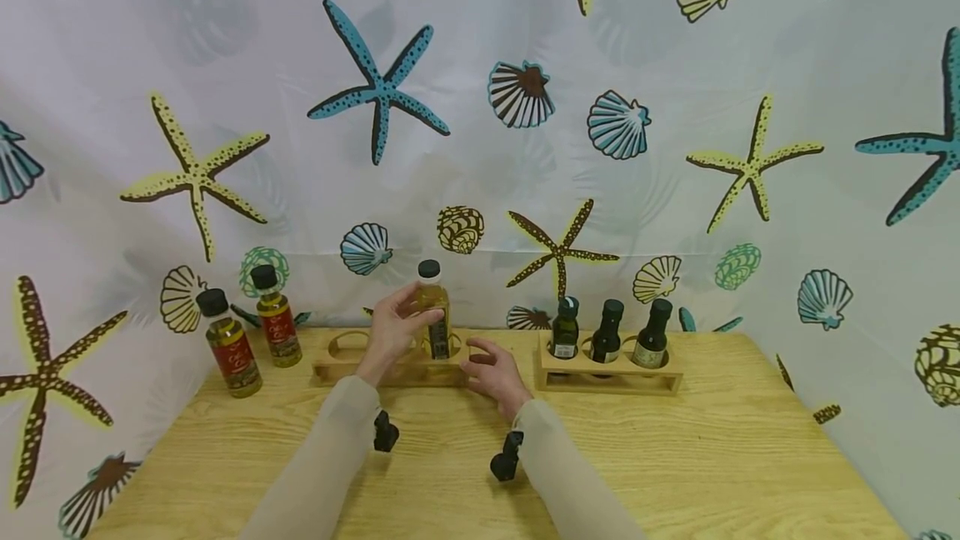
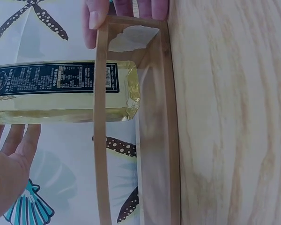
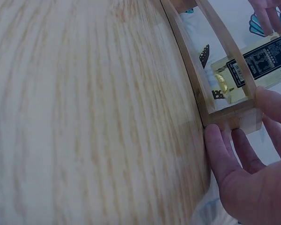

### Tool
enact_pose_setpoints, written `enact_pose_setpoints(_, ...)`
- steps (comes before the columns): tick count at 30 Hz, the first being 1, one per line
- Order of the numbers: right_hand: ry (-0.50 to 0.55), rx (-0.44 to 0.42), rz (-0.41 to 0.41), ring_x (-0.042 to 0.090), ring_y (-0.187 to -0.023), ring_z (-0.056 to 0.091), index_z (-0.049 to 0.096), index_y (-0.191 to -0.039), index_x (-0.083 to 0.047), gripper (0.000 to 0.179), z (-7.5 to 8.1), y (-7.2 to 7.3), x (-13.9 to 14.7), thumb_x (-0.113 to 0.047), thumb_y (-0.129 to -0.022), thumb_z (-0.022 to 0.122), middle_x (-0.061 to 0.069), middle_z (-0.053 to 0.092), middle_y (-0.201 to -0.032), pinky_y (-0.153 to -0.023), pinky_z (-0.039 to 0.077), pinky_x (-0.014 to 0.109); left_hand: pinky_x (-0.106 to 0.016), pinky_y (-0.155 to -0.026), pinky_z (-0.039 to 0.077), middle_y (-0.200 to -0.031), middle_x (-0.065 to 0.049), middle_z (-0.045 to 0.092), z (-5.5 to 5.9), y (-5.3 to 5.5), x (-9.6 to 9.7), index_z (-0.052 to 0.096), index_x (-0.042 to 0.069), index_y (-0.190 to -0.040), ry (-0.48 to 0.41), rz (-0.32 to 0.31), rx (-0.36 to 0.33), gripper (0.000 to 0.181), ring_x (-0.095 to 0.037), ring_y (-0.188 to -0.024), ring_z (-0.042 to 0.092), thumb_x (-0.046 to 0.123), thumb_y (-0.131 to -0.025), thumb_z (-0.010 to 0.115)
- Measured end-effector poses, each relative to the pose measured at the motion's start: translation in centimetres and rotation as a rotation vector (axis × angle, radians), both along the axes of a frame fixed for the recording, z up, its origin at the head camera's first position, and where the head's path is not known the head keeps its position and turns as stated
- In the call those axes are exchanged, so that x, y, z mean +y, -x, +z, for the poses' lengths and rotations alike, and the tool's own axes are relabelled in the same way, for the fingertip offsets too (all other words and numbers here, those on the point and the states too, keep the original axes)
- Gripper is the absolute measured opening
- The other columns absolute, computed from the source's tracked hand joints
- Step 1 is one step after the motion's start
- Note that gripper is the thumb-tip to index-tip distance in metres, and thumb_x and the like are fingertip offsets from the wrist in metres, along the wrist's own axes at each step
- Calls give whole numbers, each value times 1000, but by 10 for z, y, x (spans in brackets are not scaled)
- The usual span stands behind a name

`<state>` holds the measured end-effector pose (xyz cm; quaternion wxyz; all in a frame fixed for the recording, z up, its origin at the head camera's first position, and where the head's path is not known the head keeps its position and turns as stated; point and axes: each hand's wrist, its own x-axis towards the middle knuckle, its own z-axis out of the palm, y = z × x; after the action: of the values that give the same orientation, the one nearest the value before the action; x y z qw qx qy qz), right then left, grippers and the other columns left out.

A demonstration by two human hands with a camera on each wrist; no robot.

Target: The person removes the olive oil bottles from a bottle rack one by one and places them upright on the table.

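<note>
My left hand (image 1: 392,332) grips a clear bottle of yellow oil (image 1: 435,302) with a black cap and a dark label, keeping it upright at the right end of a wooden bottle rack (image 1: 341,372). In the left wrist view the bottle's lower end (image 2: 131,91) is through the rack's top board (image 2: 100,159), with a gap above the base board (image 2: 171,159). My right hand (image 1: 495,373) holds the rack's right end, the thumb at the top board's corner and the fingers (image 3: 246,150) against the end panel. The rack's left hole (image 1: 350,344) holds no bottle.
Two oil bottles with red labels, one nearer (image 1: 234,361) and one farther back (image 1: 277,327), stand on the wooden table (image 1: 450,473) at left. A second rack (image 1: 607,383) on the right holds three dark bottles (image 1: 606,332). A patterned curtain (image 1: 465,165) hangs close behind.
</note>
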<state>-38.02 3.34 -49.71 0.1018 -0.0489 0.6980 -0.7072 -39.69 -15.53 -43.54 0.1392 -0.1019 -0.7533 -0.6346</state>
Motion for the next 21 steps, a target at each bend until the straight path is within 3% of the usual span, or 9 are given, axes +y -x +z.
enact_pose_setpoints(7, 9, 2, 7, 29, -104, 55, 48, -132, -18, 48, 0, 0, 0, -14, -87, 62, 13, 49, -121, -80, 49, 42, -42, -90, 42, -131, -2, 48, 13, -6, 0, 43, 23, -136, -32, -9, 44, 67, -24, -116, 47, 27, -76, 74)
enact_pose_setpoints(13, 33, 6, 18, 30, -106, 55, 48, -132, -17, 48, 0, -1, 1, -15, -86, 63, 15, 48, -122, -81, 48, 43, -35, -81, 48, -122, -3, 56, 24, -7, -2, 49, 24, -132, -80, 10, 77, 62, -20, -108, 52, 22, -75, 75)
enact_pose_setpoints(21, 40, 9, 43, 32, -108, 53, 44, -135, -14, 50, 0, 0, 3, -14, -88, 61, 18, 45, -125, -82, 47, 46, -40, -89, 43, -129, 4, 51, 36, -9, -6, 51, 27, -129, -88, 64, 80, 65, -18, -107, 52, 29, -71, 78)
